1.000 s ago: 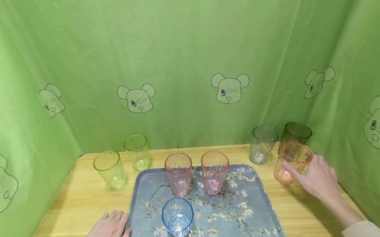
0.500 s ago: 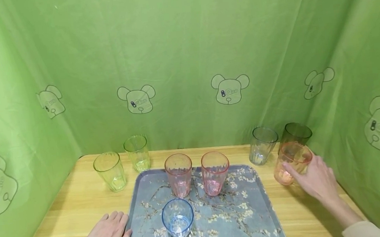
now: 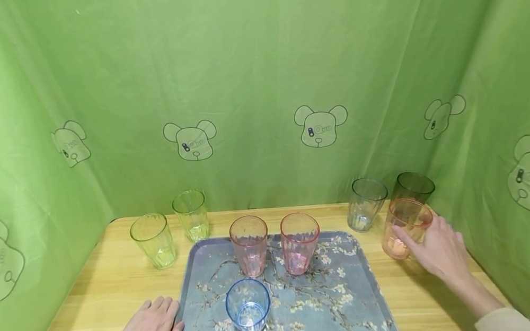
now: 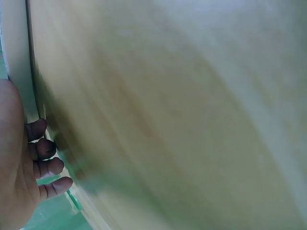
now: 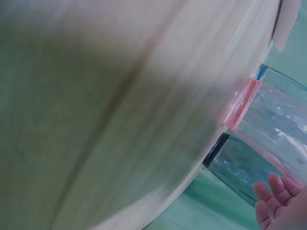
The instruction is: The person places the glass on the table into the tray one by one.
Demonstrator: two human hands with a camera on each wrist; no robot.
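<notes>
My right hand (image 3: 440, 250) holds an orange glass (image 3: 402, 229) on the table's right side, thumb across its near face and the other fingers mostly hidden behind it. In the right wrist view the orange glass (image 5: 273, 127) stands beside the curved fingers. Palm down on the wood, my left hand (image 3: 148, 328) rests with its thumb at the left edge of the tray (image 3: 317, 309), holding nothing. Its fingers (image 4: 50, 167) show loosely bent in the left wrist view. On the tray stand two pink glasses (image 3: 251, 249) and a blue glass (image 3: 248, 308).
Two yellow-green glasses (image 3: 157, 242) stand at the back left of the wooden table (image 3: 99, 288). Behind the orange glass are a grey-blue glass (image 3: 365, 206) and a dark green glass (image 3: 413, 186). Green curtains (image 3: 257, 81) enclose the table's back and sides.
The orange glass's rim and my right hand have shifted very slightly left. My left hand and the other glasses stay where they were; the whole view has drifted a little.
</notes>
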